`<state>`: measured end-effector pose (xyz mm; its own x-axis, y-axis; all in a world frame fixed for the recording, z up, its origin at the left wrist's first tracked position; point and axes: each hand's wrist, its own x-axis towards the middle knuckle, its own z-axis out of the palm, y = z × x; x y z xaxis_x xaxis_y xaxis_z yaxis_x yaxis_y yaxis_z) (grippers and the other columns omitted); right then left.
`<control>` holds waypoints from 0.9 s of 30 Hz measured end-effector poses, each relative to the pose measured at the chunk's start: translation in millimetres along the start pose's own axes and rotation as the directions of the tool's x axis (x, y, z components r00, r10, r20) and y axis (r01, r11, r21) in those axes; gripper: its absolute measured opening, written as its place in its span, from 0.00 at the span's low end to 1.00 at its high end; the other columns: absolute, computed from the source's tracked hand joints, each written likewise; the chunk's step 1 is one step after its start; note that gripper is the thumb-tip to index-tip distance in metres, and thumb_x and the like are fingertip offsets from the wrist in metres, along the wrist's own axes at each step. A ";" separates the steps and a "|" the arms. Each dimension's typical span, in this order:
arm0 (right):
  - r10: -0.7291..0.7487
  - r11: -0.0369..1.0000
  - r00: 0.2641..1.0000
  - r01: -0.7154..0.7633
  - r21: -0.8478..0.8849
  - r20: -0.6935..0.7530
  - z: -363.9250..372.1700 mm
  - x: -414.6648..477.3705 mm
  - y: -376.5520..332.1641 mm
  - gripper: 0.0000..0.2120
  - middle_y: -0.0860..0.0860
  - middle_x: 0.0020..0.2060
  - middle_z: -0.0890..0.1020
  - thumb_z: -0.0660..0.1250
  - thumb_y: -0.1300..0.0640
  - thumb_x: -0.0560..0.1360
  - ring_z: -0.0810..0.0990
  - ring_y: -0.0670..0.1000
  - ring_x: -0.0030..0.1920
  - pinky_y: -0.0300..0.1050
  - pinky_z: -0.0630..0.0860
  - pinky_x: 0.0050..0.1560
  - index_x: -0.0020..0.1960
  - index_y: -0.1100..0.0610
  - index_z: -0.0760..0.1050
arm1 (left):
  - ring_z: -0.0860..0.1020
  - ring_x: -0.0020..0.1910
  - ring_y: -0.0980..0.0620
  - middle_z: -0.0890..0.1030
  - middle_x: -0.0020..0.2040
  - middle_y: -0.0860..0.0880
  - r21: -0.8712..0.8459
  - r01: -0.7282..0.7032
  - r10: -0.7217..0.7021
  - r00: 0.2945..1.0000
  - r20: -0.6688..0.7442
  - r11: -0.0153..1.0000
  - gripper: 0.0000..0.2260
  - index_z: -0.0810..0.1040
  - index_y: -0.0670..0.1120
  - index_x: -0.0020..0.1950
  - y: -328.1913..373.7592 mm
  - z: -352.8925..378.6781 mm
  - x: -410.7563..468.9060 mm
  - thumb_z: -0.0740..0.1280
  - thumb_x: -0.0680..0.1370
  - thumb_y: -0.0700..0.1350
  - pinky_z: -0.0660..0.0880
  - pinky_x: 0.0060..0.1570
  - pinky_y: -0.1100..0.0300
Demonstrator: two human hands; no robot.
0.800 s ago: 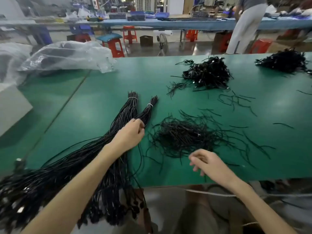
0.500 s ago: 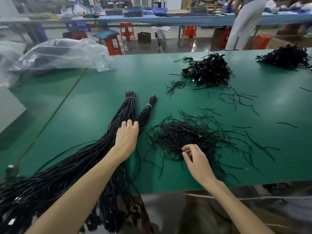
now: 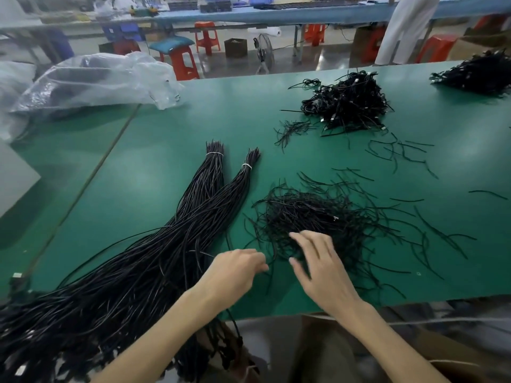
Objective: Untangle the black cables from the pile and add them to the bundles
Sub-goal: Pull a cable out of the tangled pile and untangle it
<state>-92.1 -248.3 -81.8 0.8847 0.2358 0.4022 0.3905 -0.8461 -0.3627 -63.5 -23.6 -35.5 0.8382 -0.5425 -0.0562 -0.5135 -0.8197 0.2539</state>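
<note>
A tangled pile of black cables [image 3: 326,211] lies on the green table [image 3: 154,167] in front of me. Two long cable bundles [image 3: 204,205], each tied with a white band near the far end, stretch from the table's near left edge toward the middle. My left hand [image 3: 235,272] sits between the bundles and the pile, its fingers curled and pinching a cable strand at the pile's near left edge. My right hand [image 3: 318,261] is over the pile's near side with its fingers spread, touching the strands; it is blurred.
A second tangled pile [image 3: 345,106] lies further back and a third [image 3: 475,76] at the far right. Loose strands [image 3: 401,153] are scattered between them. A clear plastic bag [image 3: 96,81] lies back left. A person [image 3: 406,26] stands beyond the table among red stools.
My left hand has come off the bundles and moved back and right to the pile's near edge, curling its fingers. My right hand has moved forward onto the pile.
</note>
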 end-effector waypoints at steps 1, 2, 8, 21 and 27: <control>-0.102 0.994 0.995 0.102 -0.035 0.012 0.0 2.0 -9.3 0.27 0.51 0.70 0.71 0.64 0.50 0.83 0.68 0.51 0.72 0.47 0.66 0.74 0.78 0.58 0.65 | 0.81 0.49 0.48 0.82 0.50 0.52 -0.024 0.002 -0.003 1.000 -0.009 1.000 0.10 0.79 0.46 0.54 -0.7 -1.2 -0.7 0.61 0.86 0.48 0.79 0.50 0.49; -0.184 0.982 0.982 0.185 -0.033 0.034 1.1 5.3 -20.3 0.28 0.50 0.73 0.70 0.63 0.50 0.83 0.65 0.51 0.75 0.47 0.60 0.77 0.80 0.57 0.62 | 0.81 0.50 0.47 0.82 0.51 0.51 -0.041 -0.002 0.002 1.000 -0.017 0.999 0.09 0.80 0.46 0.56 -2.1 -2.7 -0.7 0.61 0.85 0.47 0.78 0.50 0.48; -0.283 0.958 0.954 0.285 -0.009 0.097 7.5 37.3 -52.2 0.23 0.53 0.54 0.84 0.70 0.59 0.79 0.82 0.54 0.56 0.53 0.73 0.70 0.72 0.63 0.73 | 0.81 0.38 0.50 0.84 0.39 0.51 -0.385 0.063 -0.072 0.997 -0.011 0.921 0.08 0.83 0.46 0.50 -22.0 -5.0 2.1 0.64 0.84 0.43 0.79 0.44 0.51; -0.167 0.974 0.985 0.173 0.147 -0.052 -32.0 67.5 -46.1 0.02 0.50 0.40 0.84 0.72 0.63 0.78 0.81 0.51 0.42 0.49 0.79 0.50 0.47 0.59 0.82 | 0.78 0.32 0.54 0.80 0.35 0.55 -0.445 0.083 -0.149 0.982 -0.115 0.892 0.19 0.75 0.55 0.39 -80.1 -1.9 -15.4 0.58 0.81 0.66 0.73 0.34 0.62; -0.040 0.976 0.959 0.098 0.195 -0.280 -55.0 91.5 -50.1 0.03 0.51 0.40 0.83 0.71 0.68 0.77 0.81 0.53 0.43 0.48 0.79 0.51 0.46 0.62 0.82 | 0.77 0.30 0.56 0.80 0.32 0.53 -0.486 0.063 -0.177 0.965 -0.193 0.872 0.20 0.77 0.56 0.39 -85.4 -8.3 -22.5 0.59 0.81 0.67 0.73 0.35 0.68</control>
<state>-44.7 -210.5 19.4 0.7616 0.1267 0.6355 0.5175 -0.7092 -0.4788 -36.9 60.1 -48.0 0.9352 -0.3432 0.0873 -0.3061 -0.6593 0.6867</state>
